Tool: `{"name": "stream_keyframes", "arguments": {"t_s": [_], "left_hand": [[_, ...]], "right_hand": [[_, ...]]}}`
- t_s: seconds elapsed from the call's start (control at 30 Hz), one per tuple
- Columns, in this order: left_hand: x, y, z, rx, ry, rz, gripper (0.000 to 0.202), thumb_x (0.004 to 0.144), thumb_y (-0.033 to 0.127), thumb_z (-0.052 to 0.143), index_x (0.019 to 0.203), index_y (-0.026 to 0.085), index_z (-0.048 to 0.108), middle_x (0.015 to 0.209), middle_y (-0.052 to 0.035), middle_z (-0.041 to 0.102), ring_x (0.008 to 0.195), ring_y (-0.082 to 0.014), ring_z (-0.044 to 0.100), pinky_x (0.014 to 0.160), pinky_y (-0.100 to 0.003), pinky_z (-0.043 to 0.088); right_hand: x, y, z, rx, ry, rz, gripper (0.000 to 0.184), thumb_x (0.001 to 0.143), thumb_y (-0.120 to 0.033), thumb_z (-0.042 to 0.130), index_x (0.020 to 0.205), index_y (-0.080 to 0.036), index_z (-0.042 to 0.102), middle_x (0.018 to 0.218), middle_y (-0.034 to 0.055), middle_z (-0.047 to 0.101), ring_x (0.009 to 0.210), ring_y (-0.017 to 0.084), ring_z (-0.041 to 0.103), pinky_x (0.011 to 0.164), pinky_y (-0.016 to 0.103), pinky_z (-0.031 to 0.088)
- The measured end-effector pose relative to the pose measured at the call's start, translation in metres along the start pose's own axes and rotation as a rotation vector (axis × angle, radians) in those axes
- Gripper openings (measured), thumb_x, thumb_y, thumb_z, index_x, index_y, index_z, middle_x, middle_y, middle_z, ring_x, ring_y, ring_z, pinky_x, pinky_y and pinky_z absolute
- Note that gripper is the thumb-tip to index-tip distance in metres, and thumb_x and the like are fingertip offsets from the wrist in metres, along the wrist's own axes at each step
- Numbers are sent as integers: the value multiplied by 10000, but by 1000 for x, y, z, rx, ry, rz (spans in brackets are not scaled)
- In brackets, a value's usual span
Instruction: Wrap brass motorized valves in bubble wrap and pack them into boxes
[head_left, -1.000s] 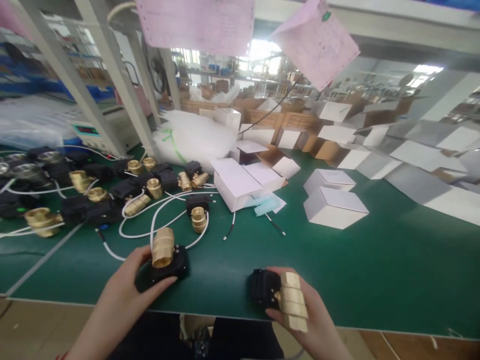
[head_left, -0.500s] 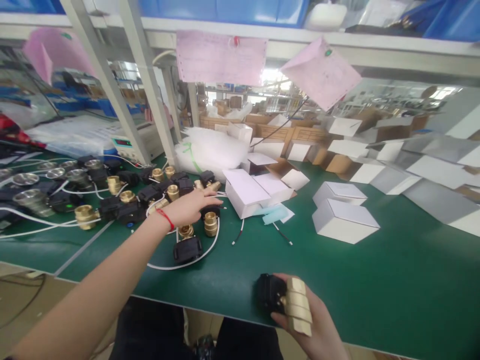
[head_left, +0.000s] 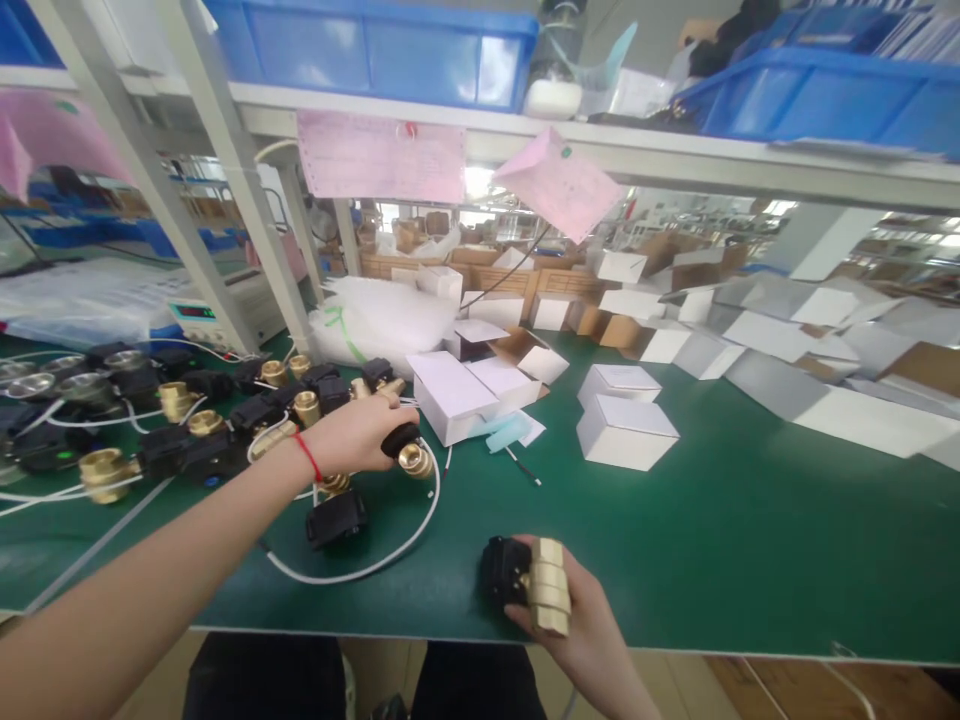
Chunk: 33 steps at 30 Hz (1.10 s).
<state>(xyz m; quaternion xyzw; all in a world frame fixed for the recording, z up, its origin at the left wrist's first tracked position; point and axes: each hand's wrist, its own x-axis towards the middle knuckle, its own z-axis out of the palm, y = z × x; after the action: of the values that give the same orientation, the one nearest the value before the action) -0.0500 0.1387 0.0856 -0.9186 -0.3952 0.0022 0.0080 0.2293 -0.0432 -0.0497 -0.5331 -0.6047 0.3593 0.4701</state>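
Observation:
My right hand (head_left: 577,610) is wrapped round a brass valve with a black actuator (head_left: 550,588), held near the table's front edge. My left hand (head_left: 365,432), a red string at its wrist, grips the black body of a second brass valve (head_left: 414,460), whose white cable loops down over the table. Close below that hand, another valve (head_left: 336,518) lies with its black box toward me. Several more brass valves (head_left: 105,474) with black actuators and white cables crowd the left side. My left fingers partly hide the second valve's body.
Two closed white boxes (head_left: 628,432) stand right of centre on the green table (head_left: 750,550). Other white boxes (head_left: 454,395) and a light blue scrap (head_left: 508,432) lie mid-table. Open cartons (head_left: 847,400) line the back right. A shelf with blue bins (head_left: 375,55) spans above.
My left hand has closed on a valve beside the white boxes and tilted it, its cable swinging into a wider loop. My right hand still holds its valve. The view has shifted right and up.

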Motion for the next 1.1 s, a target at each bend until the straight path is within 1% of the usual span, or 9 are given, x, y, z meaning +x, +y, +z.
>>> {"name": "stream_keyframes", "arguments": {"t_s": [0.07,0.17,0.3,0.37,0.53,0.67,0.77,0.97,1.1], "left_hand": [[-8,19,-4,-89,64,-12,337,786,277,703,1114,209,669,1043,-73,697,961,-278,683,854,-361,524],[-22,53,5,-437,178,-76,412,745,392,769,1117,243,671,1087,-24,720,1001,-262,688,906,-351,527],[-39,100,50,-1061,146,-257,550,658,446,826,1134,238,646,1064,-18,737,942,-260,711,819,-332,575],[-45,117,78,-1213,114,-359,601,629,463,828,1144,226,627,1050,-30,742,931,-269,717,800,-338,582],[-53,132,124,-1085,230,-489,621,673,603,781,1164,259,620,1048,-33,718,939,-290,696,842,-407,557],[-55,128,127,-827,407,-409,525,766,676,708,1077,256,663,1092,-55,631,1006,-309,632,912,-465,514],[-57,124,125,-784,445,-326,511,797,675,700,1062,241,650,1074,-55,623,1015,-307,618,891,-456,513],[-64,123,126,-736,388,-266,532,723,331,868,1171,225,602,1090,-44,649,1036,-280,593,897,-413,515],[-66,123,122,-752,348,-289,562,691,229,883,1177,218,599,1106,-40,664,1058,-273,589,919,-406,515]], "right_hand": [[-1,-2,-5,-3,5,-9,420,768,-328,783,1168,-242,689,1087,52,706,961,271,665,825,364,524],[-4,0,-20,-45,27,5,422,787,-353,787,1178,-238,681,1099,51,700,962,262,657,837,354,511],[-9,7,-46,-141,93,73,465,764,-366,791,1194,-235,673,1091,46,702,948,260,654,838,353,491],[-12,7,-57,-194,115,88,468,748,-358,800,1182,-232,679,1083,43,701,959,262,650,849,354,482],[-16,-2,-69,-294,101,69,353,797,-351,762,1120,-229,687,1043,45,689,953,251,631,813,343,471],[-13,-7,-65,-312,95,46,347,788,-288,722,1126,-228,671,1074,50,674,984,242,620,840,336,475],[-11,-8,-62,-281,75,64,419,755,-220,673,1173,-242,649,1147,47,662,1019,239,614,865,338,483],[-7,-3,-64,-199,-12,102,447,756,-212,695,1198,-256,652,1167,28,675,1033,231,629,890,333,493],[-7,3,-66,-96,-44,165,450,772,-245,757,1211,-255,656,1161,20,692,1004,213,651,860,294,503]]}}
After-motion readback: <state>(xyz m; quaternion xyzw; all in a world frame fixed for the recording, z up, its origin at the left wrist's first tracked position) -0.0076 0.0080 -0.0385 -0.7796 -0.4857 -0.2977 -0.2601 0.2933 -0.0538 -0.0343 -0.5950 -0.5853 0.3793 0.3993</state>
